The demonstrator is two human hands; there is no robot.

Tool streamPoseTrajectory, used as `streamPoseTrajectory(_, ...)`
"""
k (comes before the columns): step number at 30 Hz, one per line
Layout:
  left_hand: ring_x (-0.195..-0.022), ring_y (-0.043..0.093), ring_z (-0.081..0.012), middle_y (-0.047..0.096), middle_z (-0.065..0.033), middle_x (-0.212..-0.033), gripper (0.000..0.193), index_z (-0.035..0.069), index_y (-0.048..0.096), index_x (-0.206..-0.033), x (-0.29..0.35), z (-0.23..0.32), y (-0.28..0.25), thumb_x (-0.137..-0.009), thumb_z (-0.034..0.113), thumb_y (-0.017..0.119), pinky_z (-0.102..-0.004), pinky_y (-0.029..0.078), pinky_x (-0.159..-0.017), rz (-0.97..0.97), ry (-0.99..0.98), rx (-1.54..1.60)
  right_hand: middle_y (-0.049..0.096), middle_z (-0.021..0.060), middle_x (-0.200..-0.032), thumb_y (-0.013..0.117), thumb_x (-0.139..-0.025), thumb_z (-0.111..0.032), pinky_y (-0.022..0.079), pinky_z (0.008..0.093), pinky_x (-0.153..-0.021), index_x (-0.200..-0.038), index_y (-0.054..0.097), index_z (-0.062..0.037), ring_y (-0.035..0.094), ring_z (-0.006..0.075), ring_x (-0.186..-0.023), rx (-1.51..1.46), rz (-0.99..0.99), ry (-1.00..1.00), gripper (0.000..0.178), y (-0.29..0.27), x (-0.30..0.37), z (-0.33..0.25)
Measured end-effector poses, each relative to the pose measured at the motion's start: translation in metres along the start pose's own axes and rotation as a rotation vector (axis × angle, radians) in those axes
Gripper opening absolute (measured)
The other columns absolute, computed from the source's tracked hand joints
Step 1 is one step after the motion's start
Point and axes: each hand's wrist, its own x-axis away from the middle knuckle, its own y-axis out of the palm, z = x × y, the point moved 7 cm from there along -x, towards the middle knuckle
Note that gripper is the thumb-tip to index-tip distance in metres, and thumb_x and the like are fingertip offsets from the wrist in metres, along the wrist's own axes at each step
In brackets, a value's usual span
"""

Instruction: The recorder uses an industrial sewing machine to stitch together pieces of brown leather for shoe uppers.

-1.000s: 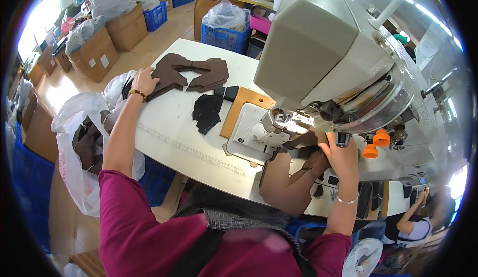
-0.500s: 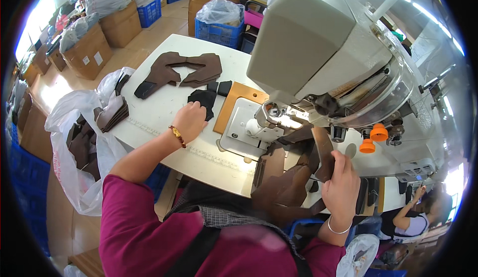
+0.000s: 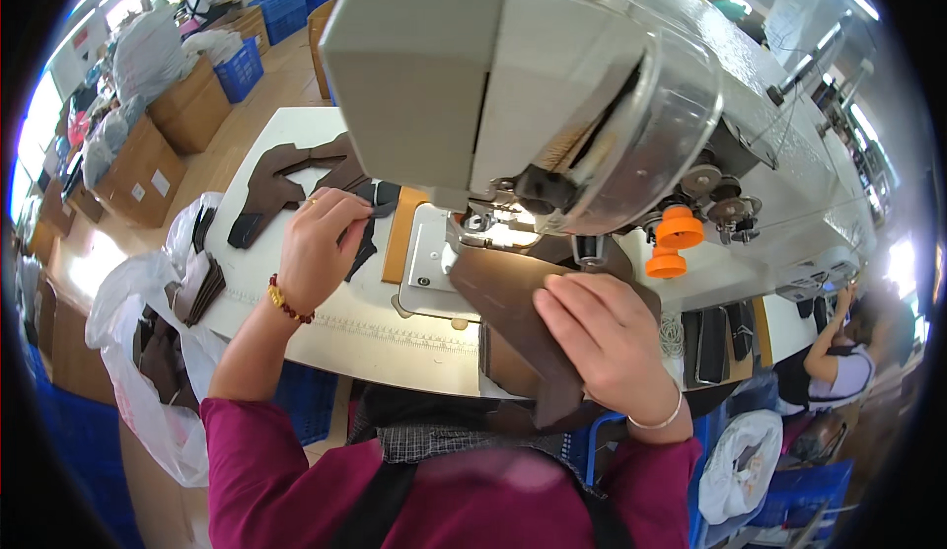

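Note:
My left hand (image 3: 324, 233) is closed in a pinch on a small black piece (image 3: 381, 211) at the left of the sewing machine's plate. Another black piece (image 3: 363, 259) lies just below it on the table. My right hand (image 3: 607, 347) grips a brown, leather-like cut piece (image 3: 508, 297), fingers stretched over its top and thumb hidden. That piece is raised in front of the sewing machine (image 3: 424, 66), its left tip close to the needle area. Beneath it, more brown pieces (image 3: 510, 362) are partly covered.
Brown cut pieces (image 3: 271, 189) lie at the table's far left. A white plastic bag (image 3: 128, 302) of cut pieces hangs by the left edge. Orange knobs (image 3: 679, 226) jut from the machine above my right hand. Another person (image 3: 838, 352) sits at the right.
My right hand has brought a brown piece up and left toward the machine's plate. My left hand has shifted left and now pinches a small black piece. The view has turned rightward.

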Motion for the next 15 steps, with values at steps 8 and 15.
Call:
streamPoseTrajectory(8,-0.102,0.072,-0.029,0.071,-0.0121,-0.103,0.03,-0.003,0.074,-0.098,-0.019,0.105,0.012,-0.069,0.0,0.073,-0.0379,0.062,-0.081,0.034,0.573,0.008,0.068,0.0089,-0.118,0.068,-0.072,-0.013,0.058,0.0372,-0.076,-0.116,0.074,-0.009,0.07,0.025,-0.096,0.019,0.004,-0.02,0.044,0.051,-0.016,0.016)
streamPoseTrajectory(15,-0.092,0.069,-0.0259,0.068,-0.0142,-0.11,0.029,-0.003,0.069,-0.099,-0.017,0.103,0.035,-0.07,0.005,0.069,-0.0353,0.06,-0.074,-0.149,0.506,0.022,0.07,0.0116,-0.112,0.067,-0.079,-0.012,0.059,0.0373,-0.08,-0.123,0.071,-0.0064,0.071,0.0247,-0.099,0.331,-0.055,-0.214,0.044,0.065,-0.004,0.017)
